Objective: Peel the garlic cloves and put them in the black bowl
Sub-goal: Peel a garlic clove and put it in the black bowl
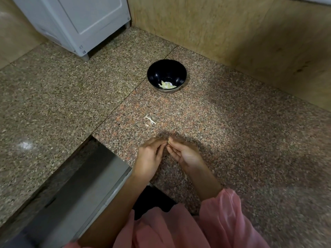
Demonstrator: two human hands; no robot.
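Left hand (149, 157) and right hand (186, 154) brought together over the near part of the counter (232, 140), fingertips meeting at one spot. Between them, a garlic clove (168, 141), only a small pale sliver of it showing, pinched from both sides: left fingers curled in from the left, right thumb and fingers curled in from the right, right palm turned partly upward. Too little of the clove visible to tell how much skin remains on it. Both hands clamped on that one clove, held just above the stone, over their own shadow.

Farther back on the counter, well apart from the hands and toward the far corner where the wall panels meet: black bowl (167, 76), standing upright beside a seam in the stone. Inside it, at the bottom, a small heap of peeled cloves (167, 85), pale yellow-white.

Between bowl and hands, nearer the hands: a few scraps of garlic skin (150, 120) lying loose on the stone.

At the far left corner, a white appliance (77, 24) on short feet. At the near left edge of the counter, a grey metal surface (80, 190) set lower than the stone. Pink sleeves (220, 217) along the bottom, right forearm resting near the counter's near edge.
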